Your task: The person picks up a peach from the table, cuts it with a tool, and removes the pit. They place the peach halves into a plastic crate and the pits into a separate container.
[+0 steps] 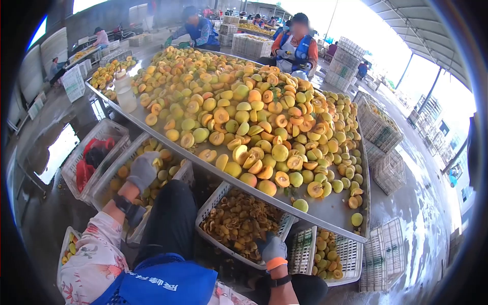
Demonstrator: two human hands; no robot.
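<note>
The metal worktop (333,211) runs slantwise across the view, heaped with yellow and orange peaches (254,117), many of them cut in half with the pit hollow showing. Everything below is placed against its near edge.

The left hand (143,170), in a grey glove, reaches forward and down under that edge, arm nearly straight, a dark band at the wrist and a flowered sleeve behind it. The hand lies palm down over the white basket of whole fruit (162,162) that sits just beneath the worktop's near edge; its fingers curl loosely over the fruit. Whether its grip has closed on a piece I cannot tell, since the back of the glove hides the fingertips.

The right hand (271,248), also grey-gloved with an orange cuff and a dark wrist strap, is lower and nearer the person, forearm rising steeply from the bottom of the view. It rests at the near rim of the white basket of pits (239,221), which stands below the worktop's edge, right of the fruit basket. Its fingers bend downward; its grip cannot be made out either.

Further right under the same edge stands a basket of small peaches (325,254). Left of the fruit basket is a basket with red cloth (94,157). Beyond the worktop's far side, other people in blue aprons (295,48) work.
</note>
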